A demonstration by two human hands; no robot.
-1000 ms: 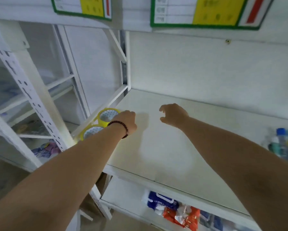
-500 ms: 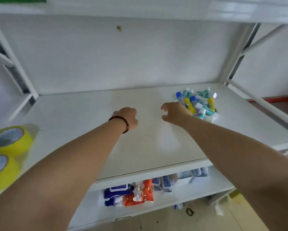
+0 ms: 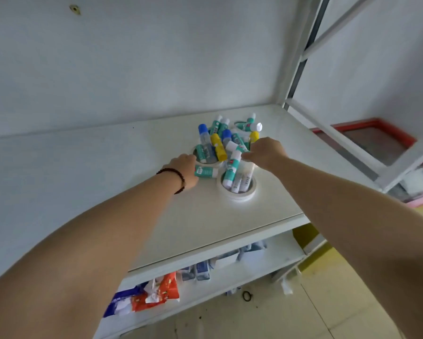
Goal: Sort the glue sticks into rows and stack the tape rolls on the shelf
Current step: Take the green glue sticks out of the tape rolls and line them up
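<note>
A pile of glue sticks (image 3: 226,140) with teal, blue and yellow caps lies at the back right of the white shelf (image 3: 200,221). Two white tape rolls lie flat under its near side: one (image 3: 237,195) has sticks leaning into its hole, the other (image 3: 209,163) is mostly covered. My left hand (image 3: 184,170) is at the pile's left edge, fingers closed on a teal glue stick (image 3: 206,172) lying on its side. My right hand (image 3: 265,152) comes from the right and pinches the end of a teal-and-white glue stick (image 3: 237,148) on top of the pile.
A white shelf post (image 3: 299,59) and slanted braces stand right of the pile. The lower shelf (image 3: 266,265) carries blue and orange packets (image 3: 154,296) and small boxes. A red-rimmed object (image 3: 376,135) sits beyond the frame on the right. Floor tiles show below.
My view has swung right, and the yellow tape rolls at the left are out of sight. Both hands have moved right from bare shelf onto the glue stick pile and closed on sticks.
</note>
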